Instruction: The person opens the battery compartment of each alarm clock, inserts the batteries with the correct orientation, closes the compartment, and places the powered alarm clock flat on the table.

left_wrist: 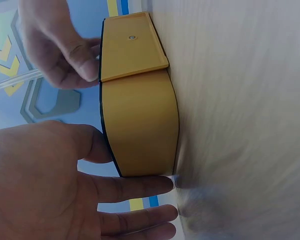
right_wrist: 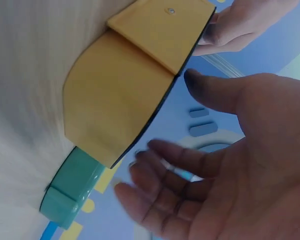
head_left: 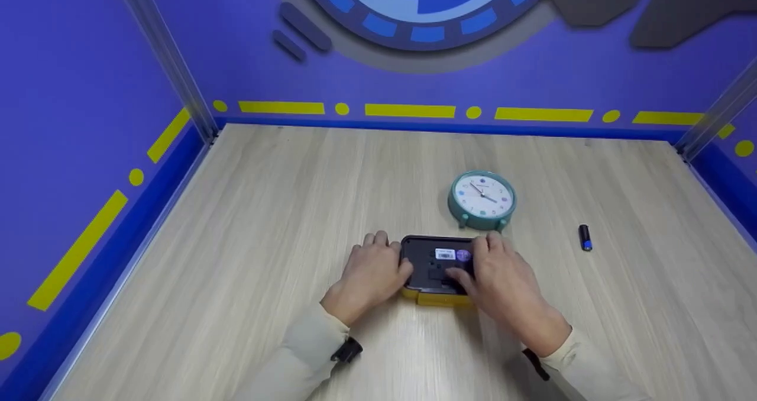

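A yellow clock [head_left: 423, 259] with a black back lies face down on the table, a white label and a round purple sticker on its back. My left hand [head_left: 372, 271] holds its left end, thumb at the back's edge and index finger along the side, as the left wrist view shows. Over the right end is my right hand [head_left: 505, 277]. Its thumb touches the black back near a small cover, while its other fingers curve loosely, apart from the yellow body in the right wrist view. The front of the clock is hidden.
Behind the yellow clock, a round teal alarm clock [head_left: 484, 195] lies face up with its feet toward me. A dark battery [head_left: 585, 238] with a blue end lies to the right. Blue panels [head_left: 378, 81] border the wooden table [head_left: 284, 200] at the back and sides.
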Tool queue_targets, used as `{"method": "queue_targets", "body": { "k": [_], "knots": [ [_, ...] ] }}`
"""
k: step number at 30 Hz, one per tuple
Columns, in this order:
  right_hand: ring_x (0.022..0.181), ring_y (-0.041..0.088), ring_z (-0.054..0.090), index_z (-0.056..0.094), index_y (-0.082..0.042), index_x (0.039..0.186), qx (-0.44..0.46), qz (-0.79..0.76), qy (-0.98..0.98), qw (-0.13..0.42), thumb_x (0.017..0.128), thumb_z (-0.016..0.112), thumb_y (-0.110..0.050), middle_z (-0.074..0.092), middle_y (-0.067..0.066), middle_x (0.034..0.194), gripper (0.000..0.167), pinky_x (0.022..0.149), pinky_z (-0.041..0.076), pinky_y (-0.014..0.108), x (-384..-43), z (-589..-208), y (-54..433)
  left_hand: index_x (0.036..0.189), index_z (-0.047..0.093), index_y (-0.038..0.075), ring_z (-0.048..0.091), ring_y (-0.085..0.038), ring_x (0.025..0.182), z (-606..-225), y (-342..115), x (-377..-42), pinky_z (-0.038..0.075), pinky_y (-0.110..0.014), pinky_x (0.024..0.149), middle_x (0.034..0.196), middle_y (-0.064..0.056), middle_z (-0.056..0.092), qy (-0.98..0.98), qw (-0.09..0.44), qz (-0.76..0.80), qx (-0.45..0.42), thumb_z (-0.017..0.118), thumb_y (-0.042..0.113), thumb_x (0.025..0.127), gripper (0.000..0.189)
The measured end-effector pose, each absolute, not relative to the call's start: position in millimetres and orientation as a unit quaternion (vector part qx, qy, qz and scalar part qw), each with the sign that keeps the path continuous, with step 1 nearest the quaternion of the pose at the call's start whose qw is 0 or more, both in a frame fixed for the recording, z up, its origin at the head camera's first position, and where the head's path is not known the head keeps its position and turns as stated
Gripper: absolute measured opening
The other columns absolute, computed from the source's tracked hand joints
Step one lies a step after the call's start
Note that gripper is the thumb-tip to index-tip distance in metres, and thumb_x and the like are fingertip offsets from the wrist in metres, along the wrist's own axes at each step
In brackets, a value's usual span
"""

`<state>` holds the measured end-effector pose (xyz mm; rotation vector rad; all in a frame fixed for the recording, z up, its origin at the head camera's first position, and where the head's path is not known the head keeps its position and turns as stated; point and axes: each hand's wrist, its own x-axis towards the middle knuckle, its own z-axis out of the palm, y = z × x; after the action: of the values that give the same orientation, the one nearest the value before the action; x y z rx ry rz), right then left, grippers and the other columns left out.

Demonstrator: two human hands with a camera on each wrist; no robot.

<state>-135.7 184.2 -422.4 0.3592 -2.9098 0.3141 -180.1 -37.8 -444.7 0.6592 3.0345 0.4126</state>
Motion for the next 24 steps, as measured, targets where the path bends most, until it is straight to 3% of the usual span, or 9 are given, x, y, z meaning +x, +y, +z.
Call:
{"method": "queue_targets", "body": {
  "k": [5,14,24],
  "knots": [
    [0.093,0.039,0.056,0.056,0.017,0.125,0.095,0.067,-0.99,0.078,0.094,0.08,-0.05,0.054,0.026,0.105,0.078,0.082,0.056,0.056,-134.6,-425.5,186.0,0.115,0.072,-0.003,0.056,-0.031,0.096,-444.0,-37.5,-179.3,0.052,-0.048,0.081,0.102,-0.015,0.059,0.97,0.008,0.128,0.208,0.052,0.034,0.105,0.043],
    [0.095,0.041,0.057,0.056,0.02,0.125,0.076,0.039,-0.995,0.048,0.094,0.074,-0.061,0.054,0.029,0.107,0.088,0.086,0.054,0.057,-133.7,-425.5,186.8,0.12,0.071,-0.003,0.055,-0.031,0.098,-443.4,-37.2,-180.4,0.051,-0.049,0.083,0.105,-0.015,0.059,0.97,0.015,0.131,0.206,0.051,0.036,0.106,0.046],
    [0.085,0.04,0.06,0.061,0.021,0.111,0.062,0.006,-0.997,0.04,0.093,0.068,-0.07,0.055,0.025,0.09,0.093,0.077,0.056,0.055,-133.6,-427.7,189.6,0.119,0.071,-0.003,0.055,-0.031,0.098,-443.6,-37.3,-180.4,0.051,-0.048,0.082,0.105,-0.015,0.059,0.97,0.021,0.132,0.204,0.052,0.036,0.106,0.045]
  ]
}}
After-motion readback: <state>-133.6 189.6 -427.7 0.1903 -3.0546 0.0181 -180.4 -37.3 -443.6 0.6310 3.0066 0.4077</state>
